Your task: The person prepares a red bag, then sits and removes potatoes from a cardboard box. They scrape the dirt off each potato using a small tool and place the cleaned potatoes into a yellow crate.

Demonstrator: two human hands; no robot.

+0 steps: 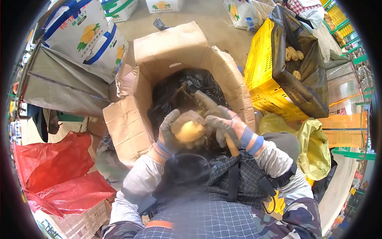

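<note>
Both my hands wear grey gloves and are over an open cardboard box point(171, 44) lined with a black plastic bag point(205, 81). My left hand point(170, 129) is wrapped round the left side of a pale yellow, roundish item point(190, 131), whose edge looks blurred. My right hand point(225, 127) is at the item's right, its fingers curled round a tool with a wooden handle point(231, 145). The grey end of another long piece point(205, 98) shows above this hand. Whether the right fingers touch the yellow item cannot be made out.
At the right, a yellow crate point(258, 67) with a dark liner holds several potato-like items point(293, 53). White printed boxes point(89, 34) stand upper left. A red bag point(53, 159) lies left, a yellow-green bag point(312, 147) right. Part of a person point(304, 8) shows upper right.
</note>
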